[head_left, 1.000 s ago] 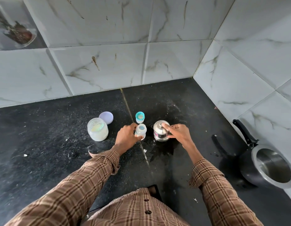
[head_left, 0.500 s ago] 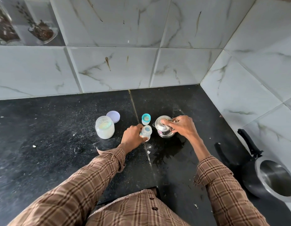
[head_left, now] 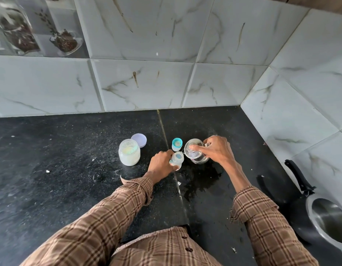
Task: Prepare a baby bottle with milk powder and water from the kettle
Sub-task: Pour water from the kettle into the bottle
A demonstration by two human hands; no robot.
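Observation:
A small clear baby bottle (head_left: 177, 159) stands open on the black counter, and my left hand (head_left: 161, 164) grips it from the left side. Just to its right, my right hand (head_left: 216, 149) holds a small steel kettle (head_left: 195, 152), tilted toward the bottle with a finger resting on its lid. The bottle's teal cap with its teat (head_left: 176, 144) stands just behind the bottle. An open jar of white milk powder (head_left: 129, 152) sits to the left, with its pale purple lid (head_left: 138, 140) lying behind it.
A pressure cooker with a long black handle (head_left: 327, 217) stands at the right edge of the counter (head_left: 70, 179). Water is spilled on the counter below the kettle (head_left: 200, 181). Tiled walls close in the back and right.
My right hand has lifted and tilted the kettle toward the bottle's mouth. My left hand keeps its hold on the bottle. The camera has tipped upward.

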